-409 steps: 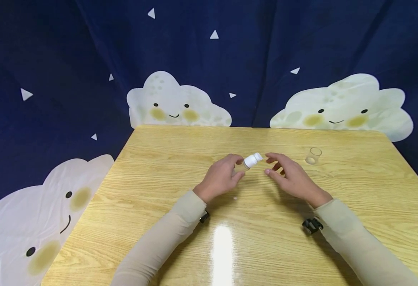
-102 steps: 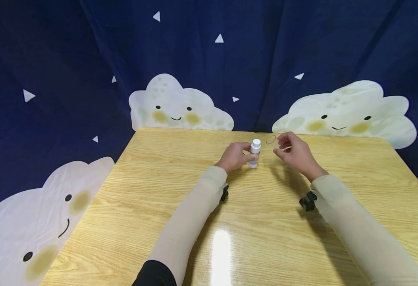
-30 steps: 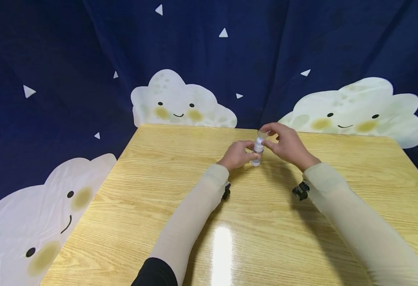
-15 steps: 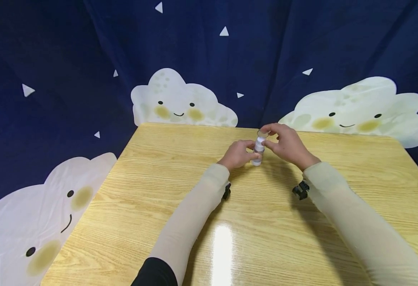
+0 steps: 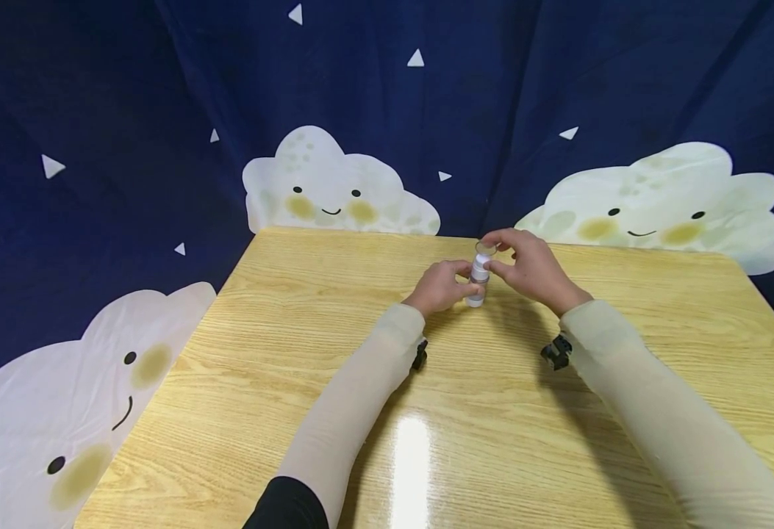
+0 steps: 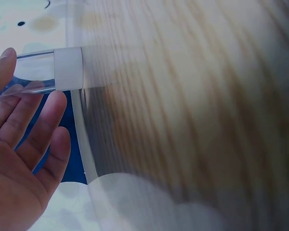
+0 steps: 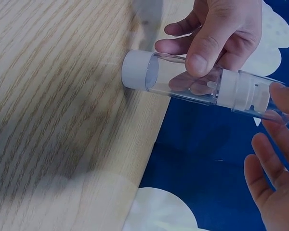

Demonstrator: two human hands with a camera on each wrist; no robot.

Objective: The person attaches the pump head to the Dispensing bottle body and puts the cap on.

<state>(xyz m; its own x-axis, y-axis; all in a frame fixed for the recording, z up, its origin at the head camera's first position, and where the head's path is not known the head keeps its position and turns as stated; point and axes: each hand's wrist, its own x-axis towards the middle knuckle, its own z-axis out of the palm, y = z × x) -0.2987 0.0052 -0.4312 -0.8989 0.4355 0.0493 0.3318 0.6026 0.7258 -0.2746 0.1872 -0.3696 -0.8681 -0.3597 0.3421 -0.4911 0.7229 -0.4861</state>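
Observation:
A small clear bottle [image 7: 164,72] with a white base [image 7: 135,70] and white top stands upright at the far part of the table. My left hand [image 5: 441,286] grips it round the middle, thumb in front and fingers behind. A clear open-ended-looking cap [image 5: 486,248] sits over the white top. It is pinched between the thumb and fingers of my right hand [image 5: 534,268]. In the right wrist view, the cap's wall surrounds the narrow white top. The left wrist view shows the white base [image 6: 68,68] against the wood and the thumb [image 6: 5,67] on the clear body.
The wooden table [image 5: 334,330] ends at a dark blue curtain [image 5: 360,73] printed with white clouds and triangles. Black devices [image 5: 557,353] are strapped at both wrists. A light glare [image 5: 411,470] lies on the near table surface.
The bottle was tilted in my left hand and now stands upright. The cap left the table at right, moved leftward in my right hand, and came over the top. The last half second is nearly still.

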